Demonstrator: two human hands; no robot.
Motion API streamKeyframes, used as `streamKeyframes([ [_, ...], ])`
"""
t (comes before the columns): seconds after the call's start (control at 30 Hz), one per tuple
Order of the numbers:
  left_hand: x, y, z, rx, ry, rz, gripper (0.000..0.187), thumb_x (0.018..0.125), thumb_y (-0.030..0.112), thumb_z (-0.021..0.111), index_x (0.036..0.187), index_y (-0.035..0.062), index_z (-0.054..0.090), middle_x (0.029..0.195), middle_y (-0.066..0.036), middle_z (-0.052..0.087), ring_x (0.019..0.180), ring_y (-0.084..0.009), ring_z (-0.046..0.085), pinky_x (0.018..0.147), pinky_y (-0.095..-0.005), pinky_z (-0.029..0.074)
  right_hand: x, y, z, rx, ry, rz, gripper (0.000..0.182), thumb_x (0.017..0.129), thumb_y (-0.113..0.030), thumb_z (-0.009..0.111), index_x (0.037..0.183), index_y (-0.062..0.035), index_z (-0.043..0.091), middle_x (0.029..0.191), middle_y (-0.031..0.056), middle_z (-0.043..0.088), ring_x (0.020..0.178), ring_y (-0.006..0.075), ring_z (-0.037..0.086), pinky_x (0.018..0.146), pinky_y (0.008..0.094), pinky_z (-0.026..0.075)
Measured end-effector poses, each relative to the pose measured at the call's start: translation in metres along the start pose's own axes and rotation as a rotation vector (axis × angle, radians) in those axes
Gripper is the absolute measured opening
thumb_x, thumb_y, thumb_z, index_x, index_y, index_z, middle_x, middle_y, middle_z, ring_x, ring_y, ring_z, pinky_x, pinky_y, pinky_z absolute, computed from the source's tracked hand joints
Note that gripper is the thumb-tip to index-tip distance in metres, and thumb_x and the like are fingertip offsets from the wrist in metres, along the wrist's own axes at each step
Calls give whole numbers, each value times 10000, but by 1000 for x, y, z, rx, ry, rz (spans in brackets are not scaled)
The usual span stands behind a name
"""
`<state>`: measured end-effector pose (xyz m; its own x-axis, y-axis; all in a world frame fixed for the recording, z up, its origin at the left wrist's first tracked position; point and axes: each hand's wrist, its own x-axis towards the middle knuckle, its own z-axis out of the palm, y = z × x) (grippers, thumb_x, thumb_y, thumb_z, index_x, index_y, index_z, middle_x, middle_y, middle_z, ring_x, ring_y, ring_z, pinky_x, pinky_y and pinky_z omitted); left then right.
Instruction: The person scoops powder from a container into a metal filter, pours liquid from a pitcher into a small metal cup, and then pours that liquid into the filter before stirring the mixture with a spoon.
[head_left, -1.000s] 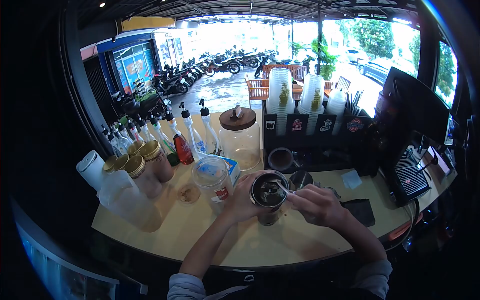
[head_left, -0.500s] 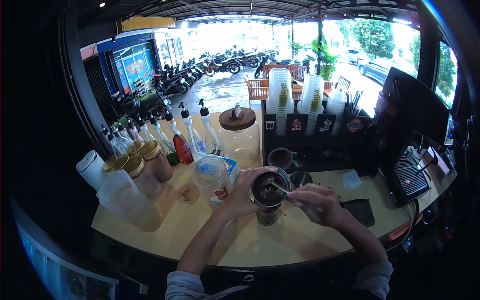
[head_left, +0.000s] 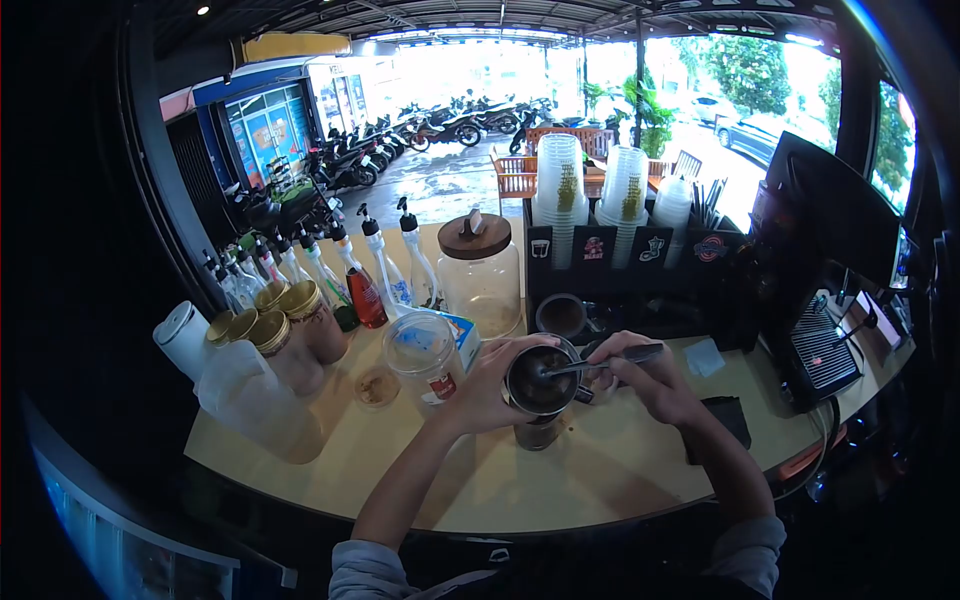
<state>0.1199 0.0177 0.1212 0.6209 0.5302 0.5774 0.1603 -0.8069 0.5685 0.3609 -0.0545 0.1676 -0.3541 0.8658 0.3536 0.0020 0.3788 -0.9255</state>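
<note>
My left hand [head_left: 485,392] is wrapped round a metal cup [head_left: 533,403] with dark brown contents, its mouth tilted toward me. In my right hand [head_left: 650,380] is a spoon [head_left: 592,366], pinched by the handle, its end inside the cup. Right under the cup stands a small glass container [head_left: 537,436] with something brown in it, its top hidden by the cup. Brown crumbs lie on the counter beside it. Left of my left hand are an open clear jar [head_left: 415,345] with a red and white label and a round lid [head_left: 376,387] lying flat.
Gold-lidded jars [head_left: 315,315] and a translucent pitcher [head_left: 240,385] stand at left, pump bottles [head_left: 365,295] behind them. A wooden-lidded glass jar [head_left: 480,285] and a rack [head_left: 640,255] of plastic cups are at the back. A black cloth [head_left: 725,425] and monitor [head_left: 835,205] are at right.
My right hand has shifted up and turned, so the spoon now lies flatter with its handle pointing right. My left hand and the cup stay nearly in place.
</note>
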Motion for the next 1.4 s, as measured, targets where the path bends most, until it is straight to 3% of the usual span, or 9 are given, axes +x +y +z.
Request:
streamKeyframes([
  [0.2, -2, 2, -2, 11, 8, -59, 805, 553, 197, 867, 1267, 124, 503, 1304, -75, 554, 1244, -251, 496, 1060, -389, 352, 11, 5, -13, -72, -23, -69, 211, 966, -134, 475, 1009, 12, 621, 789, 33, 601, 735, 76, 556, 692, 244, 452],
  [0.53, -1, 1, -2, 82, -23, -26, 809, 566, 226, 854, 1281, 147, 483, 1321, -65, 548, 1256, -262, 485, 1083, -417, 304, 24, 0, -8, -92, -95, 5, 202, 980, -150, 464, 979, -12, 612, 766, -1, 586, 717, 47, 529, 660, 222, 426],
  [0.6, -2, -2, -2, 96, -1, -19, 806, 569, 228, 856, 1278, 143, 483, 1308, -83, 539, 1252, -279, 484, 1075, -422, 324, 26, -2, -12, -142, -18, 24, 187, 979, -149, 473, 976, -20, 608, 750, -8, 568, 705, 47, 521, 658, 216, 421],
  [0.97, 0, 1, -1, 120, 26, 26, 810, 563, 205, 870, 1269, 111, 482, 1258, -116, 523, 1213, -312, 499, 1041, -419, 383, 35, -26, -11, -315, -93, -14, 213, 986, -185, 467, 932, -28, 600, 702, 3, 533, 663, 58, 507, 607, 246, 428],
  [1.03, -1, -1, 0, 127, 22, 32, 809, 565, 208, 870, 1269, 112, 483, 1255, -119, 524, 1212, -312, 500, 1038, -420, 386, 37, -19, -5, -411, -175, -142, 221, 984, -183, 459, 926, -17, 592, 699, 24, 536, 656, 81, 525, 611, 252, 436],
  [1.1, -2, -5, 2, 87, 9, 28, 830, 575, 219, 855, 1296, 152, 450, 1287, -75, 497, 1239, -291, 466, 1021, -426, 334, 36, -24, -1, -408, -161, -142, 212, 979, -161, 449, 925, -8, 586, 704, 41, 541, 651, 104, 540, 620, 263, 446],
  [1.4, -4, 3, 0, 112, 12, 15, 836, 578, 226, 855, 1304, 159, 446, 1300, -72, 492, 1242, -290, 466, 1027, -425, 324, 37, -23, 4, -321, -29, -48, 177, 982, -116, 446, 929, -8, 575, 715, 27, 580, 668, 71, 566, 609, 257, 463],
])
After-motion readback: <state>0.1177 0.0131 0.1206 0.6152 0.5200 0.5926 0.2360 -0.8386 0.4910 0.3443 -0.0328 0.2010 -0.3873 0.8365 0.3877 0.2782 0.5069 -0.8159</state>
